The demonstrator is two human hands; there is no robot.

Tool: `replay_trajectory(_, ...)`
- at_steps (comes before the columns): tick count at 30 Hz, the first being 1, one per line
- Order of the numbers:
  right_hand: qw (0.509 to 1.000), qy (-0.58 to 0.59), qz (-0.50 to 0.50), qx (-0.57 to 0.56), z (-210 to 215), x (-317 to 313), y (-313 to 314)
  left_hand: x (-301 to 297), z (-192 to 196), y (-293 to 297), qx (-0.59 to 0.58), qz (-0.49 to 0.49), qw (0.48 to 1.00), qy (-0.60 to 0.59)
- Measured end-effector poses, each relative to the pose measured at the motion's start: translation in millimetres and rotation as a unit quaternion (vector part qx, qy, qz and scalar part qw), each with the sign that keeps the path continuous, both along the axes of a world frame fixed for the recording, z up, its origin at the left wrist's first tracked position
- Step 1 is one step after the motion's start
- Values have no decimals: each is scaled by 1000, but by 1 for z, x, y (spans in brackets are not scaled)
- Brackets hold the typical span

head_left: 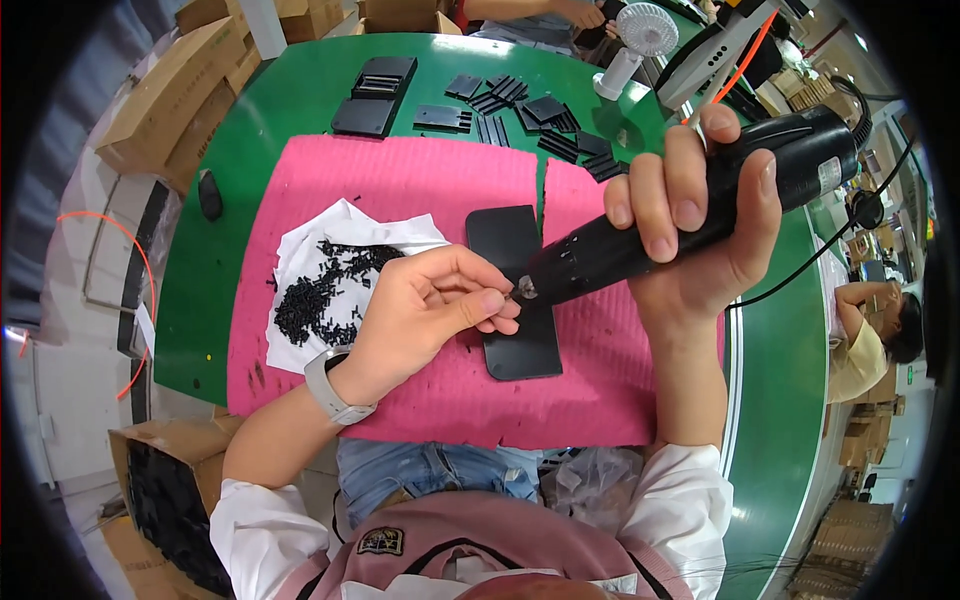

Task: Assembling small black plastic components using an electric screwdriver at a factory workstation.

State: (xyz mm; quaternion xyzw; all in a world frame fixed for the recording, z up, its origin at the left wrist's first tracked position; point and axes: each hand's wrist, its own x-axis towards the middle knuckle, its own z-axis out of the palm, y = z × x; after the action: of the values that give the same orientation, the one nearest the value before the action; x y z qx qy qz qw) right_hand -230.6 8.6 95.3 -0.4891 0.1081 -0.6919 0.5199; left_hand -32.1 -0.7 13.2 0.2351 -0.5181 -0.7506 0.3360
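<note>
My right hand (690, 195) is wrapped round a black electric screwdriver (600, 252), which slants down to the left with its cable at the upper end. At the tool's tip, the thumb and fingers of my left hand (425, 300) are pinched together; what they hold is too small to make out. Beneath the tip lies a black flat panel (522, 345), partly covered by the tool and my fingers. Beside my left hand, a heap of small black screws (310, 300) rests on crumpled white paper (395, 228). Panel and paper both lie on a pink foam mat (420, 410).
Black flat parts (550, 112) and a larger black casing (375, 97) sit at the back of the green table (300, 85). A white fan (645, 45) stands at back right. Cardboard boxes (175, 95) line the left. Other people work behind and at right.
</note>
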Motion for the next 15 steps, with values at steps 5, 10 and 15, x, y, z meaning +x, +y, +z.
replay_trajectory(5,1000,-18,15,21,-5,1,0,0,0,2,2,-4,1000,8)
replay_trajectory(10,999,19,-14,30,-7,8,4,0,-4,6,-14,21,999,43)
replay_trajectory(15,997,-28,-16,67,-4,8,3,2,1,8,-40,35,998,38)
